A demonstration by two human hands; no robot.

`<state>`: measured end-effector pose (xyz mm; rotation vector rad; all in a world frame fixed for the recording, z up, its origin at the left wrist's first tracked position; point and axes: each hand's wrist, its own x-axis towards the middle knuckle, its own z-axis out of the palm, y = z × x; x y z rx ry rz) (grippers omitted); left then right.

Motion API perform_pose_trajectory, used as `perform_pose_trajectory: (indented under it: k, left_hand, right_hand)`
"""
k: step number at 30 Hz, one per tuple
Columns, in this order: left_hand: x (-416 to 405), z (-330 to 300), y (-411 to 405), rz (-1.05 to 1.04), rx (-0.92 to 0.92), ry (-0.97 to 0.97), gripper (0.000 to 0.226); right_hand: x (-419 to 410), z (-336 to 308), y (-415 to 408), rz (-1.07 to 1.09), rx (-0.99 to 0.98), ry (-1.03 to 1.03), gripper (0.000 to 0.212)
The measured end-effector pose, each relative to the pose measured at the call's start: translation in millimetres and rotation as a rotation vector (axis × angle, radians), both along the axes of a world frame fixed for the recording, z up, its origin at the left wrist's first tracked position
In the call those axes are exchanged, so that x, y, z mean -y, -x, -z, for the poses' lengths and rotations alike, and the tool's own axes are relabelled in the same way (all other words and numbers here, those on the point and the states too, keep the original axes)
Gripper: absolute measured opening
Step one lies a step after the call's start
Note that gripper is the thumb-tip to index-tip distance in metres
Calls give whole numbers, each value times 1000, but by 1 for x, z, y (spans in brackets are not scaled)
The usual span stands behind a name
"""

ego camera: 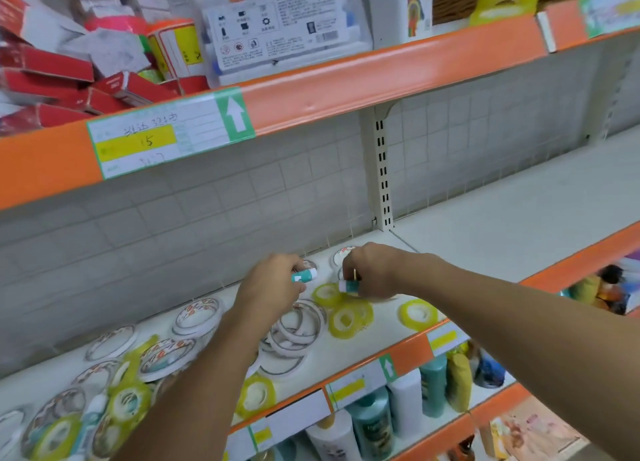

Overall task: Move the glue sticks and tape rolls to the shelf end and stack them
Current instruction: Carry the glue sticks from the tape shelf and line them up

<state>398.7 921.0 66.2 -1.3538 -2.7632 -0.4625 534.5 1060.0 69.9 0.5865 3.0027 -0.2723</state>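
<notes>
At far left of the shelf (485, 218) we see a blurred heap of tape rolls (114, 388), white-edged ones mixed with yellow ones, lying flat and overlapping, with one glue stick (90, 422) among them near the front edge. Above that heap, on the upper shelf, lie red boxes (45, 79) in a loose pile. Moving right, a few white rings (298, 329) lie stacked loosely under our left forearm, and a lone yellow roll (255, 395) sits close to the orange front rail (408, 353). Our left hand (273, 287) grips a teal-and-white stick (304, 275), held roughly level above the shelf, its white end pointing right. Just beside it our right hand (374, 273) pinches a second stick (348, 285) with curled fingers, low over a group of yellow rolls (344, 317) that touch one another. Behind the hands two flat white rolls (343, 254) lie near the back wall. Farther right one yellow roll (418, 313) lies alone by the rail. On the shelf below stand bottles (405, 401).
</notes>
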Motion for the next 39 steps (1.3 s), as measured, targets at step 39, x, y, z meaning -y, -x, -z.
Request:
perform_pose_trajectory:
  k: [39]
  left_hand:
    - [-391,16,-388,740,-13,74,14]
  right_hand:
    - [-282,7,-423,664,-10,-78,34]
